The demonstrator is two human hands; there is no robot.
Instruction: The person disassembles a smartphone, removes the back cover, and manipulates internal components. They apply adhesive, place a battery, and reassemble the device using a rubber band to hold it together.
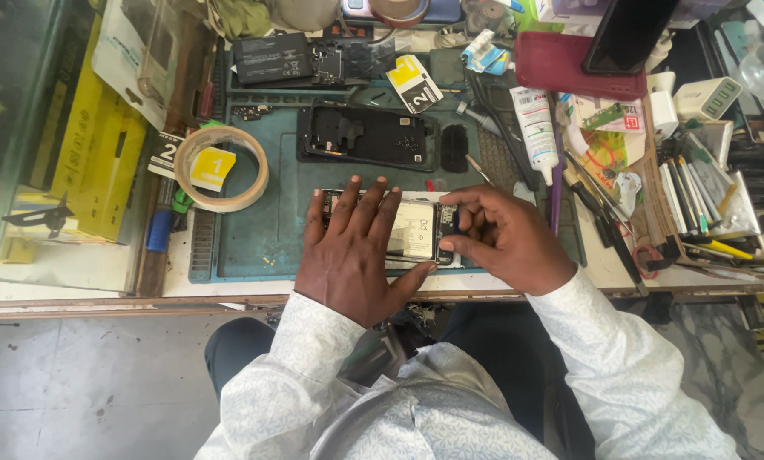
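An opened phone (418, 230) with its pale battery showing lies across the near part of a green work mat (263, 230). My left hand (356, 251) rests flat on the phone's left half, fingers spread, pressing it down. My right hand (505, 238) pinches the phone's right end between thumb and fingers, and a small dark part shows at the fingertips. Most of the phone's left side is hidden under my left hand.
A black phone back frame (365, 136) and a small dark piece (454, 147) lie farther back on the mat. A tape roll (221, 168) sits at left. A white glue tube (535, 123), a red case (569, 64) and a tool tray (697, 192) crowd the right.
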